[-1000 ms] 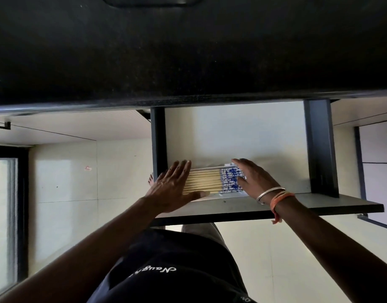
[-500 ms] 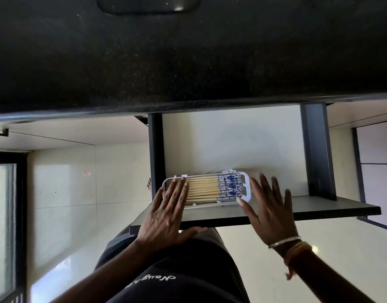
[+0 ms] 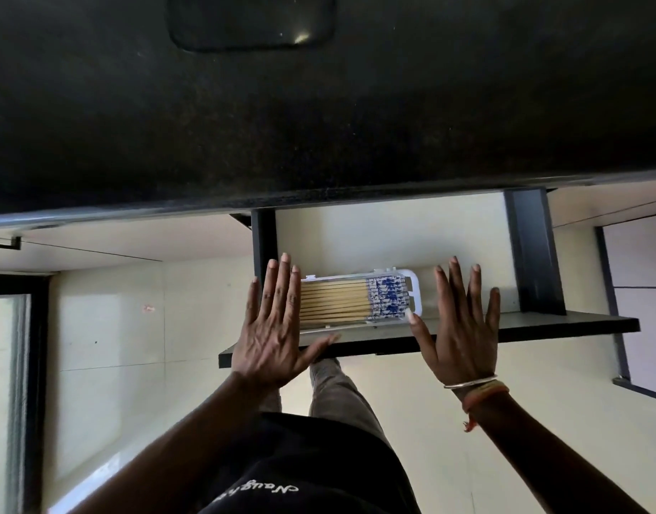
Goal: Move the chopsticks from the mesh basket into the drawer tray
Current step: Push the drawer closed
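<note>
Both hands hover flat and spread over the open drawer [image 3: 467, 330] in the lower middle of the frame, each grip wide and holding nothing. Between them lies the white tray [image 3: 413, 287], and in it the chopsticks [image 3: 334, 304] rest side by side, long axis running left to right across the frame, blue-patterned ends toward the right. The left hand [image 3: 272, 328] covers the tray's left end, fingers over the plain tips; whether it touches them I cannot tell. The right hand [image 3: 462, 328] sits just right of the tray, its thumb at the lower right corner. No mesh basket is in view, so the transfer looks finished, and closing the drawer probably comes next.
</note>
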`<action>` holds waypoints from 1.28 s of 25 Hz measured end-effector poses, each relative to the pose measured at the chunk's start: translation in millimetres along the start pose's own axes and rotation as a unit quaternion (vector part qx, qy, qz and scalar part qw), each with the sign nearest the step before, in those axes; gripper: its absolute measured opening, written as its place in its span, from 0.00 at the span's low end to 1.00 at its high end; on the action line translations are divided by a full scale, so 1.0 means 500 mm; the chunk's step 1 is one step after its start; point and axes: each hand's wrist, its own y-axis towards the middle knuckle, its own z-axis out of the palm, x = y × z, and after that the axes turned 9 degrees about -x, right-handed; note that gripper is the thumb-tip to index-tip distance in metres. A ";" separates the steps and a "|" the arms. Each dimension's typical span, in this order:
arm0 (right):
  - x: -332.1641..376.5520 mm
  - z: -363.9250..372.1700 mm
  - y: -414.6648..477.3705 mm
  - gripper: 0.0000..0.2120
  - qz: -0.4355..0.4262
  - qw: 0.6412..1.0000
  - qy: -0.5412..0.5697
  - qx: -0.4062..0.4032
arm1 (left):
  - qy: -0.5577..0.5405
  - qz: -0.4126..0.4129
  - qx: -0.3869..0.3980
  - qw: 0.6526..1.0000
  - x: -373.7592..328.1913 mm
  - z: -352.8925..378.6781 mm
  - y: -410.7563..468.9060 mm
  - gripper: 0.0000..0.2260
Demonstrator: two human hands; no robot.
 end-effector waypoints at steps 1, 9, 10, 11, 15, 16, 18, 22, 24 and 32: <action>0.001 0.006 0.016 0.39 0.002 1.000 0.003 -0.016 | 0.005 -0.009 -0.008 1.000 0.007 0.000 0.016 0.50; 0.008 0.040 0.158 0.40 -0.003 0.992 0.032 -0.118 | 0.041 -0.045 -0.068 0.996 0.048 -0.002 0.149 0.49; 0.009 0.041 0.175 0.40 -0.008 0.992 0.035 -0.123 | 0.043 -0.049 -0.077 0.995 0.051 -0.002 0.163 0.49; 0.009 0.041 0.191 0.41 -0.018 0.991 0.041 -0.124 | 0.045 -0.048 -0.084 0.994 0.054 -0.002 0.176 0.50; -0.011 0.040 0.244 0.54 -0.158 0.982 0.023 -0.099 | 0.085 -0.006 -0.092 0.992 0.079 -0.006 0.212 0.60; -0.019 0.039 0.259 0.56 -0.184 0.978 0.005 -0.095 | 0.106 0.004 -0.090 0.990 0.088 -0.007 0.216 0.63; -0.030 0.038 0.291 0.58 -0.203 0.974 -0.030 -0.100 | 0.142 0.018 -0.091 0.986 0.104 -0.007 0.223 0.65; -0.016 0.040 0.350 0.57 -0.211 0.965 -0.076 -0.136 | 0.170 0.018 -0.133 0.976 0.117 -0.015 0.265 0.66; -0.004 0.046 0.364 0.55 -0.213 0.961 -0.084 -0.155 | 0.177 0.016 -0.152 0.972 0.120 -0.019 0.290 0.64; 0.004 0.060 0.374 0.42 -0.196 0.951 -0.052 -0.232 | 0.145 0.015 -0.223 0.964 0.122 -0.008 0.311 0.47</action>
